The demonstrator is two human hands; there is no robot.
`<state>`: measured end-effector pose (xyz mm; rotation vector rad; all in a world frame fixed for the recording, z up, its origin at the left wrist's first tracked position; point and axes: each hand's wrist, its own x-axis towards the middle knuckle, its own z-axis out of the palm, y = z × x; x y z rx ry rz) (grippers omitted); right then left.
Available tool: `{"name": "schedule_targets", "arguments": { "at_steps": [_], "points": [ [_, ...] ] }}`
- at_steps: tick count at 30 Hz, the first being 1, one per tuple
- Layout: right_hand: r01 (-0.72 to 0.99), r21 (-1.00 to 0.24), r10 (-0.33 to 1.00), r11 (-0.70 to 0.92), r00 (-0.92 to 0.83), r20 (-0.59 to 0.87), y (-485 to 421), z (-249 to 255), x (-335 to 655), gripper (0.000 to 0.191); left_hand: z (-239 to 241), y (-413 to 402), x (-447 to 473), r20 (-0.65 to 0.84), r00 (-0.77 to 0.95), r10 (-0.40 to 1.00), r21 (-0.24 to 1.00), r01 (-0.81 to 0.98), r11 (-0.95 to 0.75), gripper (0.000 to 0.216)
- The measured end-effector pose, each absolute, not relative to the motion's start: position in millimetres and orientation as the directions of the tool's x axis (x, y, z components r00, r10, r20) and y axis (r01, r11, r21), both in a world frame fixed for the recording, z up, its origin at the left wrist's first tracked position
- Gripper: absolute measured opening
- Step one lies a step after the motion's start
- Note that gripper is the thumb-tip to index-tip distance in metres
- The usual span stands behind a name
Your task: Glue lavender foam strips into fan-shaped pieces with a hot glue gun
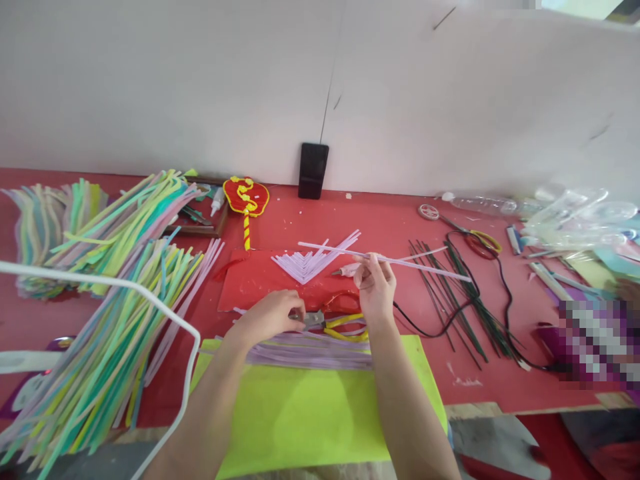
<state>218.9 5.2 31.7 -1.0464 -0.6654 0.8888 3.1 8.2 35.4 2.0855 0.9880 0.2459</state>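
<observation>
Head view: right hand (377, 283) pinches a lilac strip (425, 268); left hand (275, 310) curls beside yellow-handled cutters (345, 328), grip unclear. Risk: the strip's long free end, catching dark stems (479, 319), could bend.

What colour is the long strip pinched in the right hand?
The strip is pale lilac, shown best in the head view.
</observation>
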Motion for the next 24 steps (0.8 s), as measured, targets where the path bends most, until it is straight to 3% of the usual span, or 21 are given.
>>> {"name": "schedule_targets", "arguments": {
  "at_steps": [3,7,13,17,24],
  "points": [
    [-0.241,-0.958,0.894,0.157,0.448,0.034,3.2,29.1,212.0,0.031,29.0,9.7,16.9,-0.048,0.488,0.872,0.883,0.429,-0.192,0.019],
    [-0.183,-0.982,0.946,0.050,0.324,-0.012,-0.4,25.1,196.6,0.035,19.3,13.7,37.5,0.010,0.261,0.965,0.999,0.033,-0.019,0.036],
    [-0.122,-0.992,0.992,-0.033,0.116,-0.047,-3.1,21.2,185.0,0.030,5.4,21.8,43.6,-0.169,0.041,0.985,0.917,-0.359,0.172,0.037],
    [-0.149,-0.989,0.969,0.000,0.244,-0.037,1.2,19.4,193.8,0.032,4.3,25.7,41.4,-0.259,-0.007,0.966,0.840,-0.494,0.222,0.040],
    [-0.150,-0.987,0.894,0.062,0.447,-0.012,7.2,21.4,208.2,0.035,8.7,30.6,32.3,-0.256,-0.021,0.966,0.788,-0.584,0.196,0.040]
  ]
}}
